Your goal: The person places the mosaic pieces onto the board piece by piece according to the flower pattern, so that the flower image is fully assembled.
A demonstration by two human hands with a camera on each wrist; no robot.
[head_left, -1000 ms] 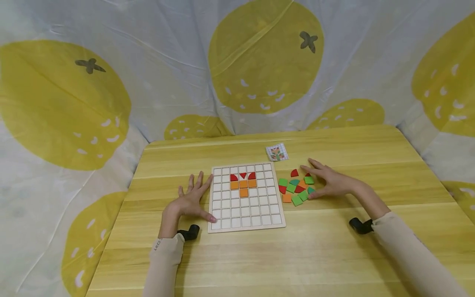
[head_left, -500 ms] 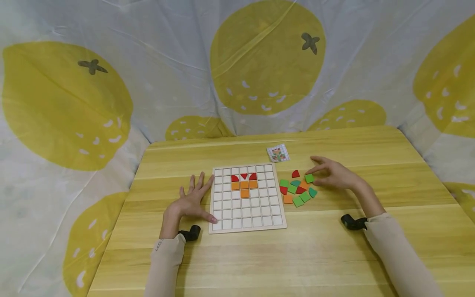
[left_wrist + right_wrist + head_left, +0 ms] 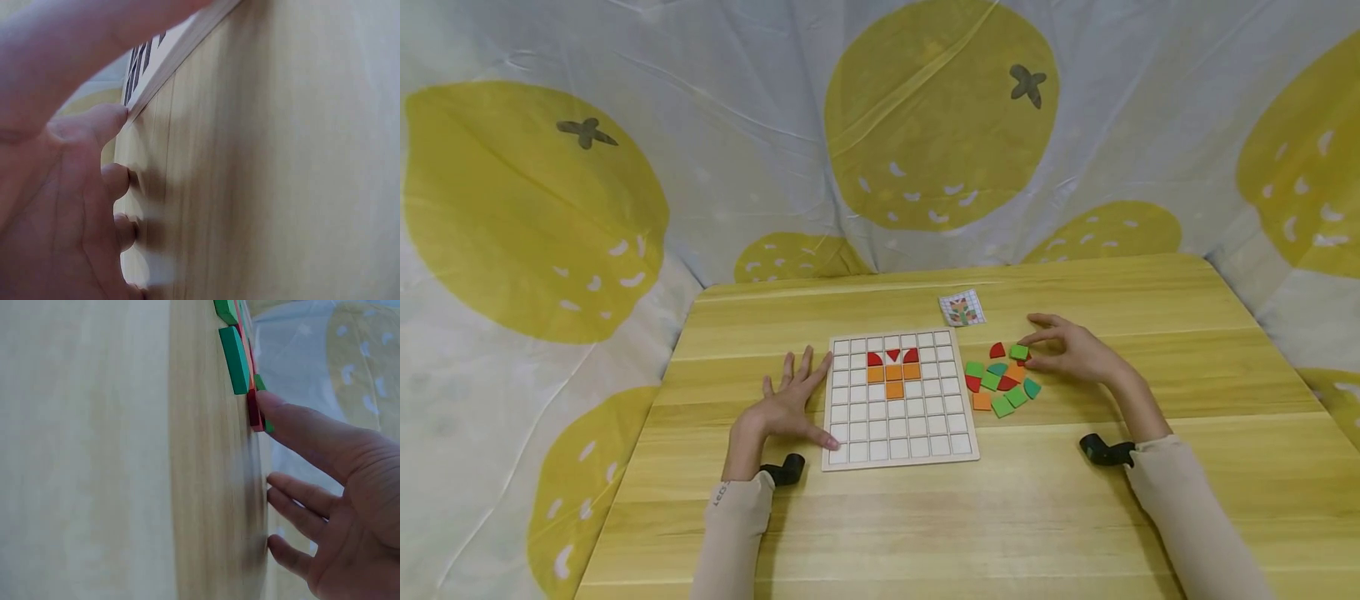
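Note:
My left hand (image 3: 782, 410) lies with fingers spread at the left side of the white gridded board (image 3: 850, 429). Its thumb rests on the board's lower left corner, and the index fingertip meets the left edge. Red and orange tiles (image 3: 893, 373) fill several cells in the board's upper middle. Over the loose tile pile, my right hand (image 3: 1075, 354) pinches a green square tile (image 3: 1018, 352) between thumb and index finger. Part of a red tile (image 3: 255, 412) shows under it in the right wrist view, beside a teal quarter-round tile (image 3: 234, 361).
Loose green, orange, red and teal tiles (image 3: 1002, 407) lie right of the board. A small printed pattern card (image 3: 962, 308) is behind them. Lemon-print cloth (image 3: 940, 117) hangs beyond the wooden table (image 3: 925, 533).
My right hand has shifted left and closed its thumb and index finger on the green square tile, which has slid up and left, uncovering red beneath. The left hand stays still.

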